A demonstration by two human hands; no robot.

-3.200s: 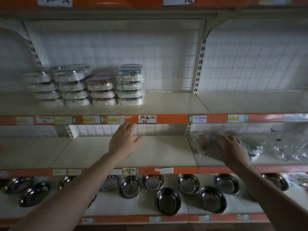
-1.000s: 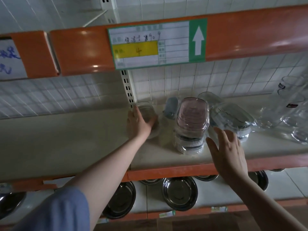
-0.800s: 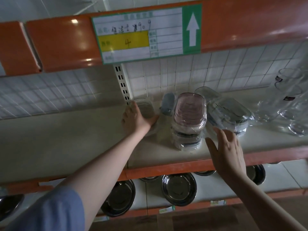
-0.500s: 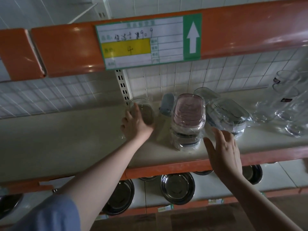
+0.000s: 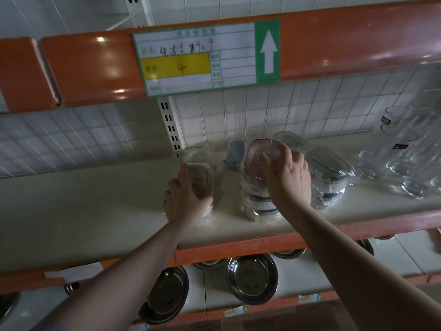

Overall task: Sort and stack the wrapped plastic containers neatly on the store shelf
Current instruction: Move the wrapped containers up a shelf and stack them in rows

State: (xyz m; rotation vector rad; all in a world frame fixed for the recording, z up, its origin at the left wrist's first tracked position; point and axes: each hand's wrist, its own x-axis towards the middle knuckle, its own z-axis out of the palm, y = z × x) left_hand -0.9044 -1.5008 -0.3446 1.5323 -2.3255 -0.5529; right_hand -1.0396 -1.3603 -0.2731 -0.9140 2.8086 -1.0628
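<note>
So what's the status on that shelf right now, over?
Left hand grips the clear wrapped container. Right hand holds the pink-lidded stack. Glass tumblers crowd the right; grey-lidded pack sits alongside.

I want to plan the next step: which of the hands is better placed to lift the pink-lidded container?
The right hand: its fingers already curl over the pink-lidded container, while the left hand grips another container.

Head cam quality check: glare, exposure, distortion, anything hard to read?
Head view: dim overall, lower shelf murky; specular hotspots on the orange shelf rail; wide-angle bowing of that rail; price label readable but soft; film glare on the pink-lidded stack under the right hand blurs its edges; the left hand hides part of the clear container; drinking glasses nearly blend into the tiles.
</note>
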